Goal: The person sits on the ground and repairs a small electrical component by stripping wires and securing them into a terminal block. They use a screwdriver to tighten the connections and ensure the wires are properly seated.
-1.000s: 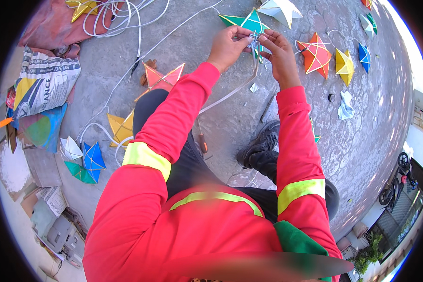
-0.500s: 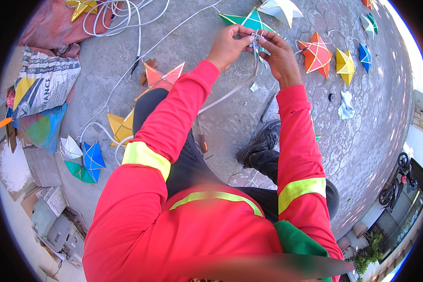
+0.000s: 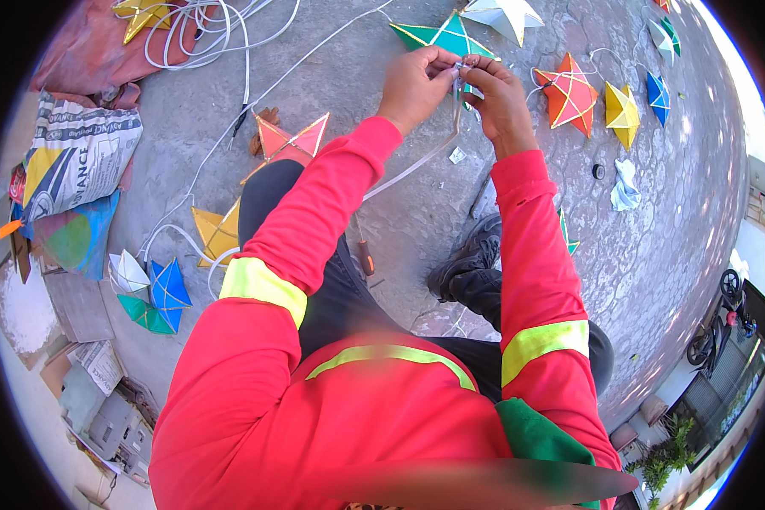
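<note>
Out in front of me, my left hand (image 3: pixel 416 89) and my right hand (image 3: pixel 499 102) meet, fingertips pinched close together. Between them is a small, pale fitting at the end of a white cable (image 3: pixel 412 172); its details are mostly covered by my fingers. From there the cable hangs and runs back under my left forearm. Just beyond my hands lies a green star lantern (image 3: pixel 450 36), with a white star lantern (image 3: pixel 506 13) behind it. On the ground between my legs rests a screwdriver (image 3: pixel 365 257) with an orange and black handle.
Red (image 3: pixel 567 95), yellow (image 3: pixel 623 117) and blue star lanterns (image 3: pixel 658 99) lie wired together at right, above a pale blue cloth (image 3: pixel 626 187). To the left are a printed sack (image 3: pixel 85 157), a loose coil of white cable (image 3: pixel 197 59) and more star lanterns (image 3: pixel 170 289).
Both hands stay pinched together at nearly the same spot, with small finger shifts over the fitting. My right forearm has shifted slightly left, and the view has tilted a little.
</note>
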Motion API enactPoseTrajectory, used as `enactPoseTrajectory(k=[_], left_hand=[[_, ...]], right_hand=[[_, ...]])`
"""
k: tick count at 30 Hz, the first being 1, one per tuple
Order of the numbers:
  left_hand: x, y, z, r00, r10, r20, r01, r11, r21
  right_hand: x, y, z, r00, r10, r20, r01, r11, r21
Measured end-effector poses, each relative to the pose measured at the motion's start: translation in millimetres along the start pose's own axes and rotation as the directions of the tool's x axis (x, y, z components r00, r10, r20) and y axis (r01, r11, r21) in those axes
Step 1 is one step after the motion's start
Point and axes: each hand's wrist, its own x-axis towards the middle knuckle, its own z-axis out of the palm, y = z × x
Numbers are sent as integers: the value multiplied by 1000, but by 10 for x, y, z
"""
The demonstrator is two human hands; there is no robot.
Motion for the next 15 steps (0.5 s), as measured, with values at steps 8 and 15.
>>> enactPoseTrajectory(k=[8, 15], left_hand=[[-34, -46, 21, 990, 137, -40, -126, 969, 213], [13, -293, 9, 997, 70, -32, -67, 994, 92]], right_hand=[[13, 150, 223, 987, -47, -151, 56, 997, 53], [103, 224, 200, 993, -20, -113, 17, 999, -30]])
